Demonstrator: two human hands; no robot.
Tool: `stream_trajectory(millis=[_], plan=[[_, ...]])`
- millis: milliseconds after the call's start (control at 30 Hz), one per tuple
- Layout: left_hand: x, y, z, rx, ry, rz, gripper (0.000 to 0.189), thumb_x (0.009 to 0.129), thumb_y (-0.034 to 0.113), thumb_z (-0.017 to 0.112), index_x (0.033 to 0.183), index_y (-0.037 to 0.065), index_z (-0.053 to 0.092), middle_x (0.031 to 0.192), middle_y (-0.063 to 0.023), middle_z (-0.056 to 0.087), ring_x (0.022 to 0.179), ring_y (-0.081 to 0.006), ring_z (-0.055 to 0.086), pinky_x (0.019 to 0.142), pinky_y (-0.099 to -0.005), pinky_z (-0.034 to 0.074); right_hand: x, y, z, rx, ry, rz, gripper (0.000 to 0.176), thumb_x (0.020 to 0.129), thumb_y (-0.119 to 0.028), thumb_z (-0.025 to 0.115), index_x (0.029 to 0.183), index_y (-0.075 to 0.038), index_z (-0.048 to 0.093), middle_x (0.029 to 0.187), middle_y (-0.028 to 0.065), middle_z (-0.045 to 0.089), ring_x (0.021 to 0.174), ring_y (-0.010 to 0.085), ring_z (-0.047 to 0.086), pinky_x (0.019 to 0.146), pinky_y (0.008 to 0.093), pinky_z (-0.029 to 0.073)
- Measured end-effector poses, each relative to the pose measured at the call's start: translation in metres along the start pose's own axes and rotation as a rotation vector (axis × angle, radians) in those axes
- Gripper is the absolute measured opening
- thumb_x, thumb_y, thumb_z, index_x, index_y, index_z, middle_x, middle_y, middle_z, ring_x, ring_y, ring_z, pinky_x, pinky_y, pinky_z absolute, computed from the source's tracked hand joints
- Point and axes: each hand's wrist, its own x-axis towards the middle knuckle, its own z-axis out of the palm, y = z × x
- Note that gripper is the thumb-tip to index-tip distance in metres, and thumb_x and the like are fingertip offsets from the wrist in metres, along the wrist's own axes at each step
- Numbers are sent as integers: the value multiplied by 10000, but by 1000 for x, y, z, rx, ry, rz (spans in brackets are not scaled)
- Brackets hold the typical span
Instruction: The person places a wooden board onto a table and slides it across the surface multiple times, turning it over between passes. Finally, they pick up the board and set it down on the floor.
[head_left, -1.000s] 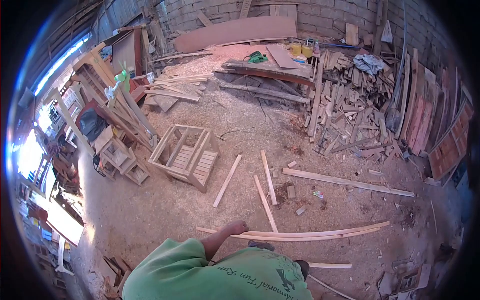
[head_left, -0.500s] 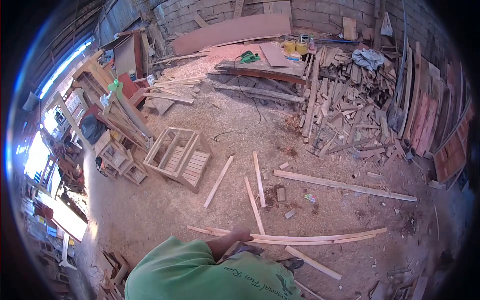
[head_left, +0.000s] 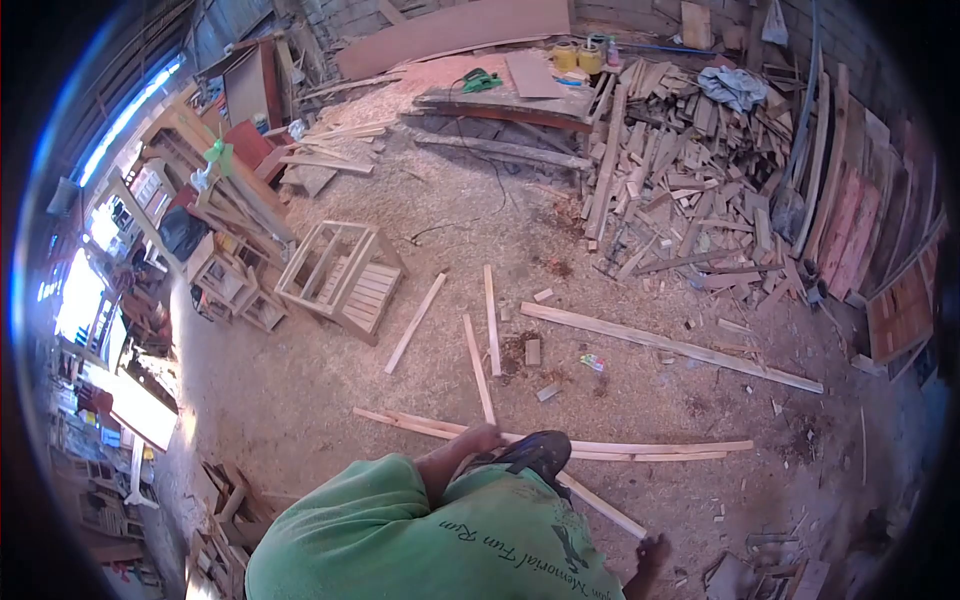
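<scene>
My left hand (head_left: 485,438) is closed, over two long pale wooden strips (head_left: 660,450) lying side by side on the ground. What its fingers hold, if anything, is hidden. Low on the right, my right hand (head_left: 654,549) has its fingers round the near end of a shorter wooden strip (head_left: 608,512). A dark shoe (head_left: 540,455) covers part of the long strips and stands by the short strip's far end. Another strip (head_left: 478,370) points away from my left hand. My green shirt (head_left: 430,530) hides the lower middle of the view.
More strips (head_left: 416,323) and a long board (head_left: 670,347) lie on the sawdust-covered floor. A slatted wooden frame (head_left: 345,280) stands ahead on the left. Scrap wood (head_left: 690,170) is heaped at the back right. A green power tool (head_left: 481,80) rests on a low bench (head_left: 510,105).
My right hand has come into view at the short strip's end. My left hand has shifted slightly right along the long strips. The shoe shows more fully, and the whole view has tilted.
</scene>
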Motion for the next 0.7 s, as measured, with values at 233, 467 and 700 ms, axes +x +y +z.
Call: stream_trajectory(millis=[233, 467, 700], plan=[[-10, -59, 7, 112, 58, -266, 621, 955, 572, 642, 1037, -26, 790, 1069, -296, 750, 1049, -457, 731, 943, -545, 562, 41, -164, 151, 273, -148, 80, 617, 1084, -440, 509, 1615, -139, 418, 1572, 196, 532, 1210, 336, 640, 959, 473, 530], [78, -75, -39, -278, -46, -157, 351, 999, 351, 692, 1193, 72, 782, 1025, -151, 776, 946, -280, 721, 826, -473, 554, 63, -265, 274, 423, -757, -484, 379, 1046, -163, 642, 1416, -83, 627, 1301, 114, 730, 1091, 285, 734, 914, 412, 612], [314, 87, -189, -62, -15, -197, 364, 989, 374, 686, 1187, 70, 724, 992, -144, 727, 830, -278, 689, 705, -467, 538, 129, -281, 245, 388, 76, -250, 394, 1088, -291, 621, 1434, -103, 614, 1067, 69, 723, 886, 190, 715, 697, 331, 577]])
